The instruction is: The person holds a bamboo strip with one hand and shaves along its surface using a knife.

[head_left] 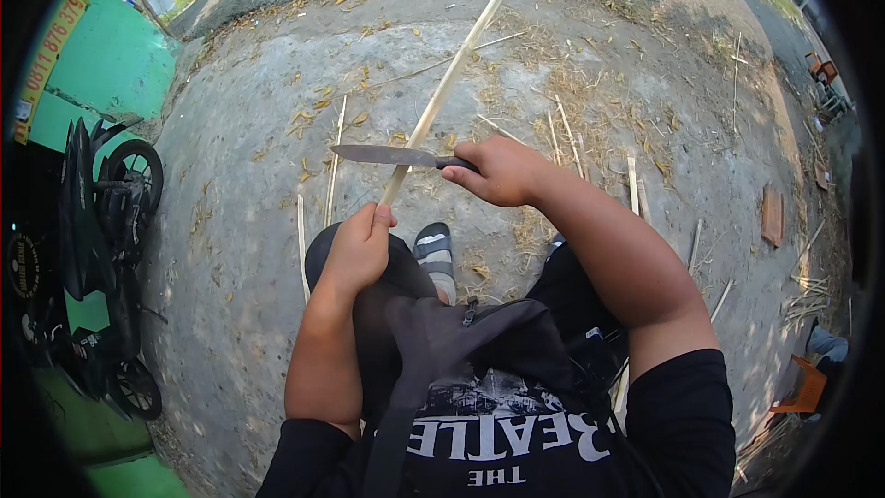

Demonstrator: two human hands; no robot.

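My left hand [359, 244] is closed around the near end of a long pale strip, apparently bamboo [449, 83], which slants up and away to the right. My right hand [502, 171] grips the dark handle of a knife [383, 155]. The blade points left and lies across the strip, a little beyond my left hand. Whether its edge is cutting into the strip cannot be seen. Both hands are in front of my knees, above the concrete ground.
Several thin strips [336, 161] and shavings [572, 92] litter the concrete [240, 249]. A motorcycle [120, 258] stands at the left by a green wall [129, 65]. To the right are a brick-coloured block [772, 217], an orange chair [802, 385] and a heap of sticks [807, 300].
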